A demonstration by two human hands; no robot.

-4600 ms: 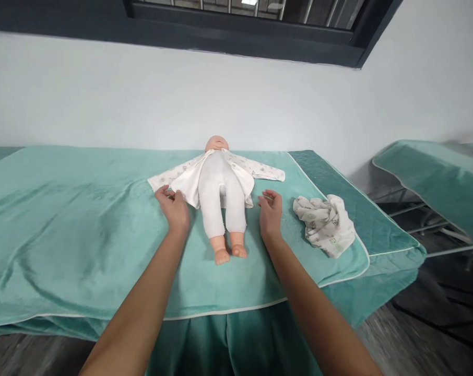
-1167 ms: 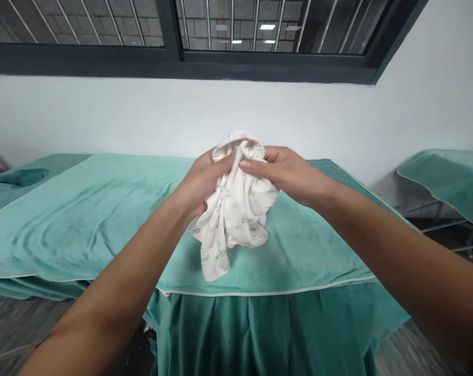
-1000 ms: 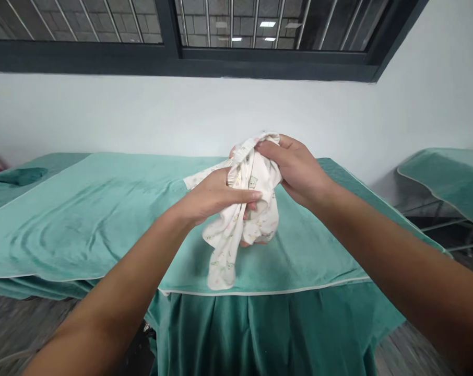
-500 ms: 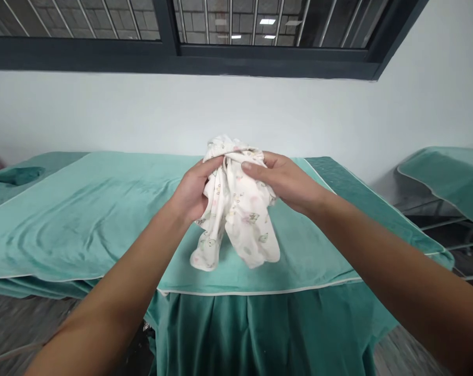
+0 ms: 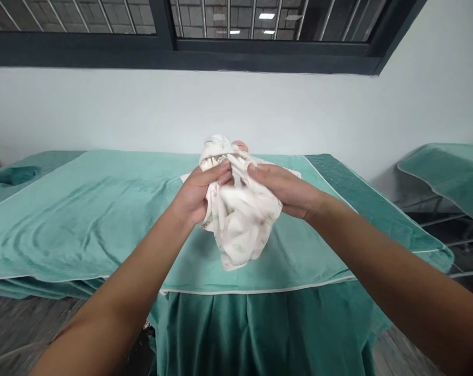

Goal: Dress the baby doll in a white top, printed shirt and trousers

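White baby pants point(image 5: 240, 230) with a small pink and green print hang bunched between my hands above the bed. My left hand point(image 5: 205, 188) is closed on the gathered upper left part, thumb on top. At the upper right, my right hand point(image 5: 283, 188) grips the same cloth, thumb along its near side and fingers mostly hidden behind. The lower part is blurred and folded together. Behind the cloth shows a small rounded pinkish thing point(image 5: 240, 145), possibly a doll's head, mostly hidden. White fabric point(image 5: 294, 173) sticks out past my right hand.
A light green velvety cover point(image 5: 103, 209) with white piping lies over the bed, its darker skirt point(image 5: 260, 334) hanging in front. A white wall point(image 5: 142, 109) and dark-framed barred window point(image 5: 268, 52) stand behind. Another green-covered surface point(image 5: 451, 172) with metal rails is at right.
The two dangling legs of the baby pants have swung together and bunched up. My left fingers have curled further into the cloth. A pinkish rounded thing now shows behind it.
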